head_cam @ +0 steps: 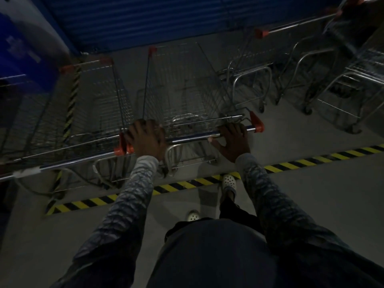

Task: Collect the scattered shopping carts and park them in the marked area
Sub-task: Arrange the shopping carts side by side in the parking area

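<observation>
The cart stands at frame centre, straight ahead of the grip, its long axis running from the handle up toward the blue wall; the left hand wraps the handle's left end, the right hand curls over its right end, both equally near; the cart lies beyond the striped line, just beside a parked cart at left.

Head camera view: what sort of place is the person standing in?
Probably a store's cart parking bay, dimly lit: wire shopping carts stand side by side, yellow-and-black striped tape marks off the grey floor, and a blue ribbed wall closes the back.
</observation>
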Tool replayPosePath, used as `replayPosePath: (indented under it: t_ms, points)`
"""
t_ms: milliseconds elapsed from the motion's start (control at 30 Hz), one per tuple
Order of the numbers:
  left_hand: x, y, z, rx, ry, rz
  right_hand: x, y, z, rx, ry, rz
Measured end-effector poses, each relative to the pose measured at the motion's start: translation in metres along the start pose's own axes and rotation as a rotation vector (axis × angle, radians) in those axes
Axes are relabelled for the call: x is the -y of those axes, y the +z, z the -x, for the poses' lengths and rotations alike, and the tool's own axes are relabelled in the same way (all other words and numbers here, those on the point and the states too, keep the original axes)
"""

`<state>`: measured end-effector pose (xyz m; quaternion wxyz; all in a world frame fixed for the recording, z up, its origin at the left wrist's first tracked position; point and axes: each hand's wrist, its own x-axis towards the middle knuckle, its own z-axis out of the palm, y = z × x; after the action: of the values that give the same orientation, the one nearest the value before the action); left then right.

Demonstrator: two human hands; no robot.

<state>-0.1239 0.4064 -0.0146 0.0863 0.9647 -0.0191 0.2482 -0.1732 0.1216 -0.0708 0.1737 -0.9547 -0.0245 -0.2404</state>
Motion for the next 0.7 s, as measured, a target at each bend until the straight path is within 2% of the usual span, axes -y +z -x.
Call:
replayPosePath:
  t_ms: [100, 233, 400, 533, 700]
  points:
    - [-0.005, 0.001, 0.005, 0.029, 0.022, -0.025, -0.004, -0.007, 0.006, -0.061, 0.077, -0.069]
    - [-0.038, 0.006, 0.012, 0.109, 0.103, 0.016, -0.033, -0.032, 0.013, -0.172, 0.069, -0.062]
    - [-0.093, 0.022, 0.000, 0.167, 0.211, 0.074, -0.069, -0.055, 0.018, -0.115, 0.330, -0.064]
    - [-0.145, 0.034, -0.015, 0.173, 0.265, 0.169, -0.099, -0.058, 0.020, -0.131, 0.415, -0.121]
    - [-0.233, 0.054, -0.037, 0.207, 0.294, 0.249, -0.147, -0.069, 0.008, -0.052, 0.519, -0.214]
